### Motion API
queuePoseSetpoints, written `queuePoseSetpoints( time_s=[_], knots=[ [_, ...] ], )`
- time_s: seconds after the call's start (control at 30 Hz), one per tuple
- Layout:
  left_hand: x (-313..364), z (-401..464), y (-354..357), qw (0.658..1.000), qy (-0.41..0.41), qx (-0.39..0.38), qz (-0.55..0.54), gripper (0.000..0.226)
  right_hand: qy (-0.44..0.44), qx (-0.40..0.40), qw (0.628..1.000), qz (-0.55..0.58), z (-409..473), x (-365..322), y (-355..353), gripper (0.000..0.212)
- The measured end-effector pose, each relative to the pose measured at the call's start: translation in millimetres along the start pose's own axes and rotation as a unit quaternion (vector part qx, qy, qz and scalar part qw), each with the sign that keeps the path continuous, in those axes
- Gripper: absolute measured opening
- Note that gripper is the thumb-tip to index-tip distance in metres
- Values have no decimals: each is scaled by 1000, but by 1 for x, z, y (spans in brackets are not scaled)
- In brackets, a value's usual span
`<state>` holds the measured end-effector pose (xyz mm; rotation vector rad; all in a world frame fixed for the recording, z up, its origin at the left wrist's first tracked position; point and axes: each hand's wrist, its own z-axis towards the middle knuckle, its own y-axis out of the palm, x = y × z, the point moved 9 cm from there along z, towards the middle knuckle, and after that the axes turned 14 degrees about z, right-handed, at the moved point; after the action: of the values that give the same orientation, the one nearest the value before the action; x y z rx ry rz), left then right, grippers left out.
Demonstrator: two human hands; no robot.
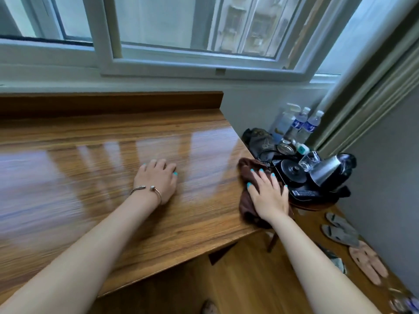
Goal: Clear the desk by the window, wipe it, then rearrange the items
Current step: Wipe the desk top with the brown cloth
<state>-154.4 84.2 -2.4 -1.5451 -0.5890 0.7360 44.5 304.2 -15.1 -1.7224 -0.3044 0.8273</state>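
Observation:
The wooden desk [90,155] under the window has a bare, glossy top. My right hand [268,196] presses flat on a dark brown cloth [246,207] at the desk's right edge, fingers spread over it. My left hand [157,180], with a bracelet on the wrist, rests palm down on the desk's middle, fingers curled, holding nothing. Off the desk to the right, a low stool carries the removed items: a steel kettle [328,169] lying tilted, its black base [292,171], a small glass [309,159], a jar [286,147] and water bottles [305,124].
The window [192,28] and its sill run along behind the desk. A curtain [371,87] hangs at the right. Several slippers [340,230] lie on the wooden floor by the right wall. A dark bag [258,139] sits behind the stool's items.

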Motion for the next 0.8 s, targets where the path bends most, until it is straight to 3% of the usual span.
queuePoseSetpoints(
  time_s=[0.3,0.5,0.67,0.8],
  knots=[
    [-80,27,7,999,-37,-12,-7,46,27,5,1000,13,80,-60,11,53],
    [-119,85,7,999,-40,-6,8,45,-7,-5,1000,13,181,-123,24,52],
    [-157,134,14,997,-74,-17,-6,45,16,16,999,35,241,-189,38,54],
    [-171,154,25,995,-99,-32,0,45,-181,-40,983,-7,200,-251,80,53]
  ],
)
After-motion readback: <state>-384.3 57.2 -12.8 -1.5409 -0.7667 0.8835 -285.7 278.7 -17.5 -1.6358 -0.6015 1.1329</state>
